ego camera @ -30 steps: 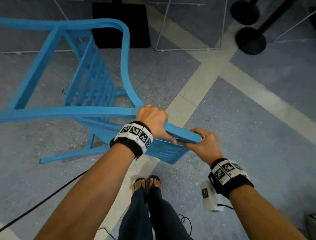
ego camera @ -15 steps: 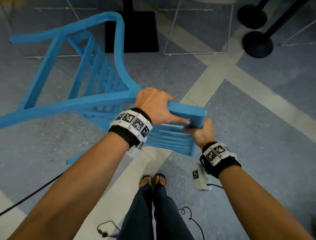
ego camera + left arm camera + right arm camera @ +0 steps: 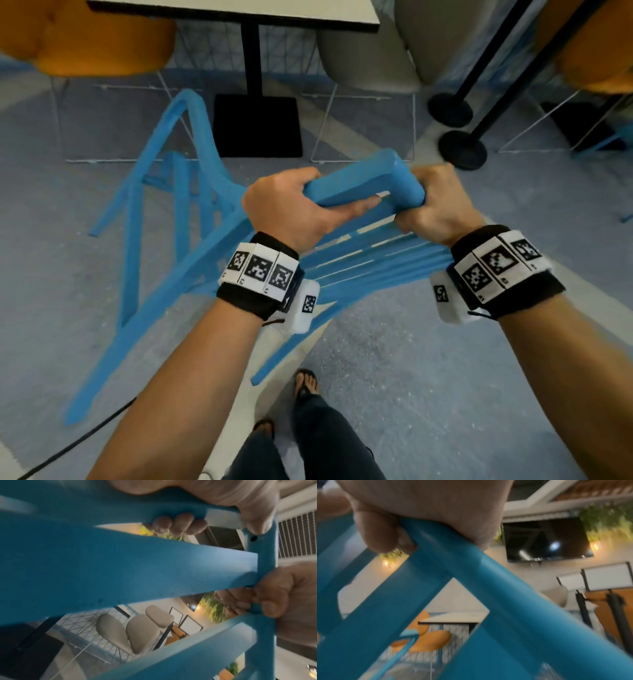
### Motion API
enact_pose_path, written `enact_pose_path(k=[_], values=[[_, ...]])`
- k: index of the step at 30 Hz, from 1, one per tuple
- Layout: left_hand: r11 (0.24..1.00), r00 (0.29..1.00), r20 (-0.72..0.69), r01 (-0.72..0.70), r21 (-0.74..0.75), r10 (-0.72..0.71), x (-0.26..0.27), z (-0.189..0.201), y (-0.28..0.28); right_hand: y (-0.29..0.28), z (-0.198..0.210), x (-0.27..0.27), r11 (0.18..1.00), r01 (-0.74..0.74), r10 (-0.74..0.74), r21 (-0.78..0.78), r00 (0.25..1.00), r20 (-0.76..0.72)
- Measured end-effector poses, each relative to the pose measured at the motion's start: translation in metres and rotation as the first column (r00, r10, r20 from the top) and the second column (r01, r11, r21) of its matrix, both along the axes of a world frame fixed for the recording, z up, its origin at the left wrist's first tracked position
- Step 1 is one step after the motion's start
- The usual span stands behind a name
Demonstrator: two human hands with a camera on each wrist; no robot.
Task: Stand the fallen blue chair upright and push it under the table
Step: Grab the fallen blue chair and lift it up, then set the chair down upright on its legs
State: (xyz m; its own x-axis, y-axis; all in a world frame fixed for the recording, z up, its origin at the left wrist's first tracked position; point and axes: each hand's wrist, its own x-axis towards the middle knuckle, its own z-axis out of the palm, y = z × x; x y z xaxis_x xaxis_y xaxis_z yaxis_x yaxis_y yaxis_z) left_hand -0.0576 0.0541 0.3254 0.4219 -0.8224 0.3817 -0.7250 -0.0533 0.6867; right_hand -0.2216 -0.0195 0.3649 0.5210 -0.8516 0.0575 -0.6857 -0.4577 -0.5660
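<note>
left hand (image 3: 287,209): fingers (image 3: 178,523) curled round the blue chair (image 3: 191,219) top rail; right hand (image 3: 435,202): clenched on its corner post | chair: tilted, frame centre, below the table (image 3: 239,13)

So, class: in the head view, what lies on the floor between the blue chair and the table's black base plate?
Nothing: between the blue chair and the black base plate the head view shows only bare grey floor.
</note>
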Motion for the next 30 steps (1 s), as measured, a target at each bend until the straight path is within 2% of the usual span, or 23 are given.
enact_pose_path(k=[3,5,7,8,10,12,13,18,22,24,27,30], values=[[0.994,0.989,-0.147,-0.021,-0.110,0.004,0.010,0.006,0.032,0.027,0.023,0.016,0.990,-0.091,0.079,-0.109,0.991,-0.104],[0.991,0.982,-0.190,-0.018,-0.131,-0.007,0.022,0.008,0.060,0.054,0.027,0.029,0.970,-0.158,0.132,-0.186,0.981,-0.144],[0.988,0.980,-0.198,-0.024,-0.150,-0.007,0.035,0.006,0.082,0.069,0.014,0.024,0.959,-0.238,0.228,-0.153,0.971,-0.077],[0.988,0.979,-0.203,-0.021,-0.154,-0.011,0.041,0.004,0.093,0.076,-0.001,0.009,0.967,-0.231,0.228,-0.105,0.973,-0.042],[0.986,0.975,-0.223,-0.023,-0.163,-0.014,0.055,-0.002,0.113,0.083,-0.034,-0.030,0.997,-0.070,0.068,-0.030,0.996,-0.057],[0.988,0.958,-0.286,-0.036,-0.147,-0.008,0.068,-0.009,0.131,0.093,-0.059,-0.058,0.993,0.116,-0.112,0.016,0.977,-0.182],[0.988,0.946,-0.324,-0.044,-0.151,-0.008,0.075,-0.012,0.138,0.095,-0.069,-0.063,0.990,0.141,-0.134,0.015,0.963,-0.233],[0.960,0.870,-0.477,-0.015,-0.280,-0.126,0.097,-0.010,0.160,0.107,-0.082,-0.049,0.994,0.098,-0.106,-0.049,0.965,-0.241],[0.934,0.729,-0.637,0.011,-0.357,-0.252,0.100,-0.010,0.178,0.120,-0.079,-0.047,0.992,0.051,-0.076,-0.114,0.970,-0.230],[0.918,0.688,-0.670,-0.015,-0.396,-0.278,0.099,-0.018,0.189,0.129,-0.070,-0.048,0.990,0.018,-0.052,-0.137,0.968,-0.246],[0.905,0.669,-0.694,-0.074,-0.419,-0.267,0.096,-0.024,0.197,0.132,-0.057,-0.052,0.977,-0.018,-0.043,-0.214,0.961,-0.275],[0.910,0.679,-0.713,-0.164,-0.381,-0.176,0.094,-0.040,0.199,0.128,-0.046,-0.054,0.959,-0.040,-0.052,-0.281,0.949,-0.311]])
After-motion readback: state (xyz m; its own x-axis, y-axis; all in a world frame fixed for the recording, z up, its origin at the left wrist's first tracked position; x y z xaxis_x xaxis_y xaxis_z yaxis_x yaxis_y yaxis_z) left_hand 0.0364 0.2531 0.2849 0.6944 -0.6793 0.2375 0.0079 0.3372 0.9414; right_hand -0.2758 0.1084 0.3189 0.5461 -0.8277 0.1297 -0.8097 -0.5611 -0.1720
